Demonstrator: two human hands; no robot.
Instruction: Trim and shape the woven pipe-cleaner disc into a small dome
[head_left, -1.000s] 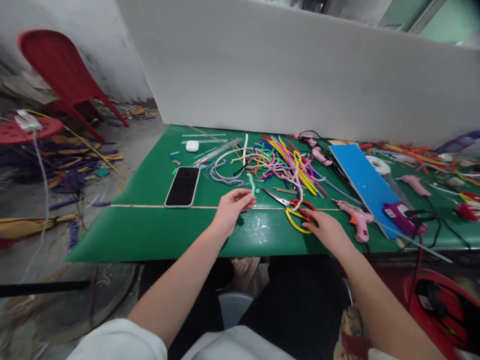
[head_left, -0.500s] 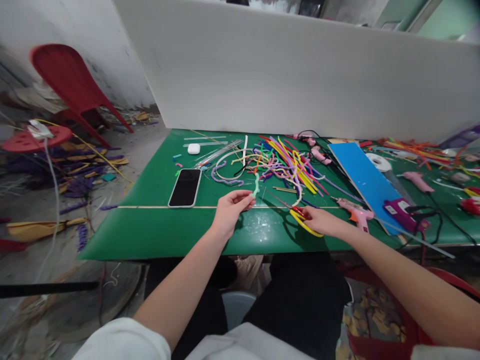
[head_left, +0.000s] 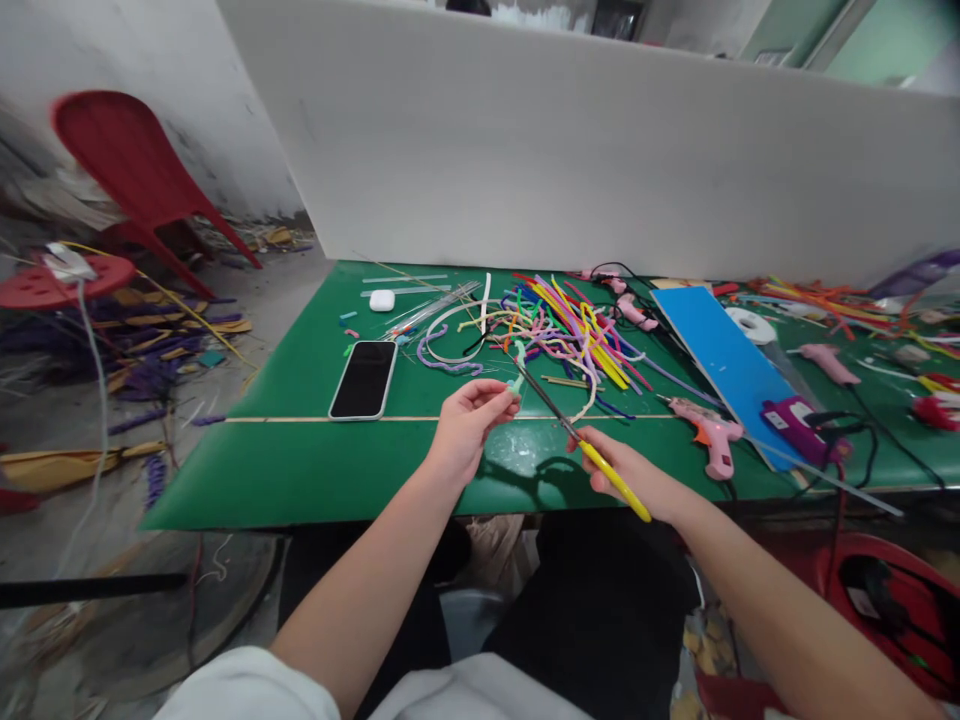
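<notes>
My left hand (head_left: 474,420) pinches a short, mint-green pipe cleaner (head_left: 519,360), which sticks up past the fingertips. In my right hand (head_left: 619,468) is a pair of scissors (head_left: 611,478) with yellow handles. Their blades point up and left, with the tips at the green piece; whether they touch it I cannot tell. Just beyond both hands lies a tangled heap of coloured pipe cleaners (head_left: 562,325) in yellow, pink, purple and other colours.
On the green table (head_left: 300,470) are a phone (head_left: 364,380), a white case (head_left: 382,300), a pink glue gun (head_left: 709,432), a blue board (head_left: 724,360), a purple device (head_left: 804,430) and a tape roll (head_left: 752,325). A white panel (head_left: 562,160) stands along the back.
The scissors have swung up and left, from low above the table to the green pipe cleaner. My right hand has turned with them. My left hand keeps its pinch.
</notes>
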